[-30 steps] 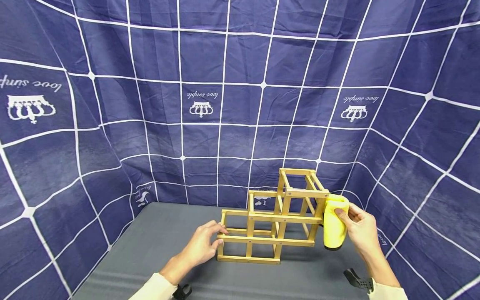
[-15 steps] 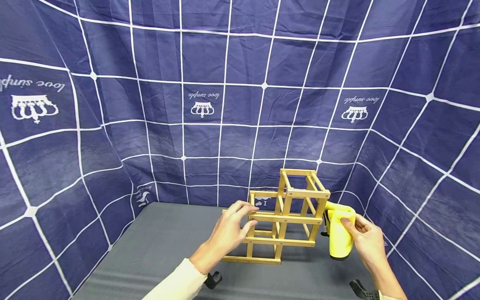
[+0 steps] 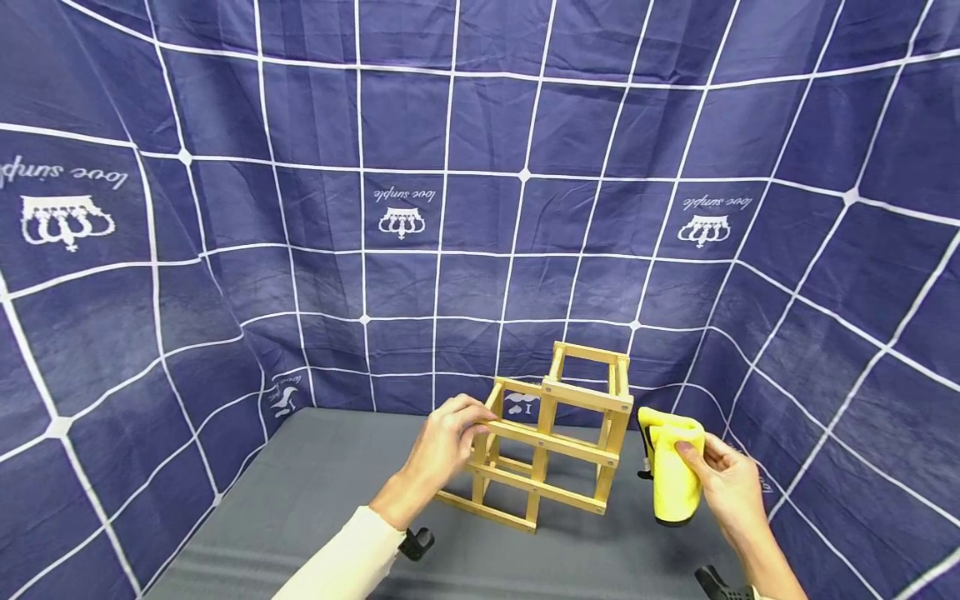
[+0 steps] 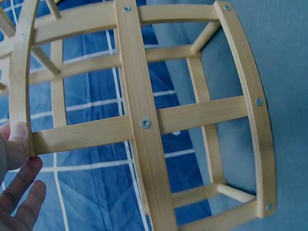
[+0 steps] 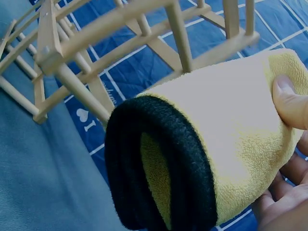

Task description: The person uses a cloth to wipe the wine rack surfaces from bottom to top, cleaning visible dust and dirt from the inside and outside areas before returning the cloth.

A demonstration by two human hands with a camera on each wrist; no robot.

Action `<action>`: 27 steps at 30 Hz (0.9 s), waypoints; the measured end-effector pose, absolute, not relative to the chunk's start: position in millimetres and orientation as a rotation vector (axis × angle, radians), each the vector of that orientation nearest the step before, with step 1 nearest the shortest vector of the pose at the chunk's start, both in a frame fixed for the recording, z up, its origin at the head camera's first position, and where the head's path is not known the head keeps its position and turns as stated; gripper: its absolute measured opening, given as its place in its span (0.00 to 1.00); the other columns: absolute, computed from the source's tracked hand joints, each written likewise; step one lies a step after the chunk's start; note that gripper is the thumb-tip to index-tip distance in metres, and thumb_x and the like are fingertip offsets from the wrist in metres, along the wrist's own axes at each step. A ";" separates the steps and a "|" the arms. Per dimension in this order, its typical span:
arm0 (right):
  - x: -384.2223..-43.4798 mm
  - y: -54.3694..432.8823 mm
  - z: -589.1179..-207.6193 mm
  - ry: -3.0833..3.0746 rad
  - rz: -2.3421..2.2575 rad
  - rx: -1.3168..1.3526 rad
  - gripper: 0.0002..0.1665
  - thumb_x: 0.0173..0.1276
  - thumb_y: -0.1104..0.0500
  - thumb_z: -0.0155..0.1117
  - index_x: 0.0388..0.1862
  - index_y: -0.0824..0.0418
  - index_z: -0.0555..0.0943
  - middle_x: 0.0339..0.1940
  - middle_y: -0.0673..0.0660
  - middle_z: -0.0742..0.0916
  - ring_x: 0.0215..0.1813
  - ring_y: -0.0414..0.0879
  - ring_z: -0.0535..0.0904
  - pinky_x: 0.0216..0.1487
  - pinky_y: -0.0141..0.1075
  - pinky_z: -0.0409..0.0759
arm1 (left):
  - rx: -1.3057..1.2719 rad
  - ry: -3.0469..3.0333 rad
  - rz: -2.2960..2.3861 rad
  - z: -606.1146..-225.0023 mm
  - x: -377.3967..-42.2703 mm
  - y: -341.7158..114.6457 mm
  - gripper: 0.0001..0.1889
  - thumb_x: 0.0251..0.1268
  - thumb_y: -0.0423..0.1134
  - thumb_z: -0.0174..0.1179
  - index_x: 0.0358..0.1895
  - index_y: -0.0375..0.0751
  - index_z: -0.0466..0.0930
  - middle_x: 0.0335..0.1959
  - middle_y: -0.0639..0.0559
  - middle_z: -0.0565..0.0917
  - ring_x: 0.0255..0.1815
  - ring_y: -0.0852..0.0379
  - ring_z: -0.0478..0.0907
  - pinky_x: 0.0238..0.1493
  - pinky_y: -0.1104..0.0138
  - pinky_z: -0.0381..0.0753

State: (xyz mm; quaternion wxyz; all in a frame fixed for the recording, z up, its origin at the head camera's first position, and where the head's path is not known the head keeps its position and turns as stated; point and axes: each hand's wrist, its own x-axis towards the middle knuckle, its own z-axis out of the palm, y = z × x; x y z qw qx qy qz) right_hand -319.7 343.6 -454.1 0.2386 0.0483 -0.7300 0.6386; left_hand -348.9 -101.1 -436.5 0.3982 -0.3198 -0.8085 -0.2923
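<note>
A stepped wooden rack of slats and round dowels stands at an angle on the grey surface, its tallest part at the right. My left hand pinches the left end of its middle-height slat. In the left wrist view, the thumb lies on the front of the wooden rack and the other fingers are behind or below it. To the right of the rack, my right hand grips a folded yellow cloth with black edging. The right wrist view has the thumb pressed on the cloth's outer fold.
A grey covered tabletop lies under the rack. Blue curtains with white grid lines hang at the back and both sides. Black straps hang near both wrists, such as the left strap.
My left hand has left the low left end of the rack and now pinches a higher slat. The rack has turned, its right end nearer me. The cloth has moved away from the rack.
</note>
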 end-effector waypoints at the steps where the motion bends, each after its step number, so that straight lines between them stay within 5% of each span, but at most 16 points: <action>1: -319.1 343.0 -454.4 -1.999 1.756 0.132 0.18 0.84 0.66 0.75 0.54 0.39 0.91 0.41 0.32 0.95 0.44 0.26 0.92 0.46 0.20 0.90 | -0.799 -2.045 -0.750 -437.7 -351.6 -104.6 0.12 0.67 0.25 0.80 0.48 0.44 0.97 0.48 0.53 0.94 0.53 0.50 0.93 0.54 0.58 0.96; 11: -317.1 337.7 -454.7 -2.003 1.780 0.134 0.17 0.83 0.67 0.75 0.55 0.43 0.92 0.41 0.33 0.95 0.44 0.27 0.92 0.45 0.22 0.91 | -0.770 -1.974 -0.829 -444.5 -373.9 -130.5 0.12 0.64 0.24 0.80 0.47 0.40 0.97 0.47 0.48 0.96 0.50 0.47 0.95 0.52 0.62 0.97; 15: -317.9 334.6 -456.2 -2.043 1.737 0.118 0.13 0.83 0.66 0.76 0.61 0.58 0.92 0.40 0.33 0.95 0.44 0.27 0.92 0.45 0.21 0.90 | -0.729 -1.984 -0.820 -445.0 -369.5 -131.7 0.13 0.65 0.25 0.81 0.50 0.39 0.96 0.51 0.47 0.96 0.54 0.45 0.95 0.53 0.56 0.97; 18: -318.7 331.4 -457.5 -2.067 1.722 0.126 0.18 0.83 0.66 0.76 0.66 0.72 0.88 0.41 0.33 0.95 0.44 0.27 0.92 0.45 0.22 0.90 | -0.641 -1.987 -0.802 -447.0 -354.6 -121.5 0.17 0.69 0.31 0.83 0.59 0.41 0.95 0.59 0.47 0.95 0.59 0.44 0.93 0.57 0.51 0.94; 22: -320.2 327.7 -459.3 -2.072 1.734 0.142 0.21 0.83 0.66 0.76 0.68 0.77 0.86 0.41 0.34 0.95 0.44 0.28 0.92 0.45 0.23 0.91 | -0.493 -1.992 -0.752 -449.3 -324.2 -85.6 0.38 0.65 0.49 0.88 0.76 0.42 0.85 0.71 0.45 0.89 0.70 0.42 0.88 0.69 0.47 0.91; 27: -323.0 323.6 -460.4 -2.050 1.755 0.154 0.14 0.83 0.66 0.76 0.64 0.68 0.90 0.41 0.35 0.96 0.44 0.29 0.93 0.44 0.23 0.91 | -0.272 -2.160 -0.723 -444.5 -288.8 -19.5 0.73 0.51 0.76 0.86 0.94 0.42 0.59 0.88 0.42 0.72 0.83 0.37 0.79 0.83 0.42 0.83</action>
